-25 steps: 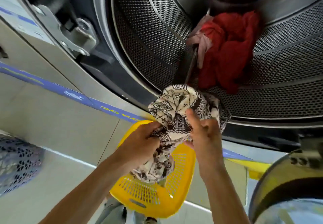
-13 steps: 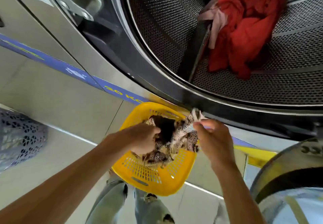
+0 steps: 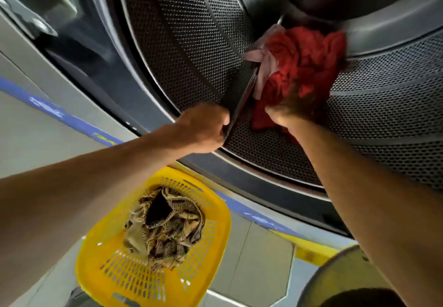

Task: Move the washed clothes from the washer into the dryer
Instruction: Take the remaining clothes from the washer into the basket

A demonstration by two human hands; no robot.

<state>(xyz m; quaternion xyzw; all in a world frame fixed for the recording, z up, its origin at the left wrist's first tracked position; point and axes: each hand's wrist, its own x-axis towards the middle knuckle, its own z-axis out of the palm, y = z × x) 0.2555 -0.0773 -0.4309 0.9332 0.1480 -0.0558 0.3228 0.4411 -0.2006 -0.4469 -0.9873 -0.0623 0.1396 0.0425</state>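
Note:
A red cloth point(image 3: 302, 62) lies bunched inside the perforated steel drum point(image 3: 191, 43) of the washer, with a pale pink piece point(image 3: 265, 63) at its left edge. My right hand point(image 3: 285, 110) reaches into the drum, its blurred fingers closed in the lower part of the red cloth. My left hand point(image 3: 203, 127) is at the drum's mouth, fingers curled with nothing in them, beside the dark paddle point(image 3: 239, 96). A black-and-cream patterned cloth point(image 3: 167, 225) lies in the yellow basket point(image 3: 215, 235) on the floor below the opening.
The washer's open round door point(image 3: 340, 275) juts in at the bottom right, close to my right forearm. The door hinge point(image 3: 36, 19) is at the upper left. A blue stripe point(image 3: 48, 110) runs along the machine's grey front panel.
Both hands let go of the patterned cloth, which now lies in the yellow basket. They rose to the drum, and my right hand took hold of the red cloth.

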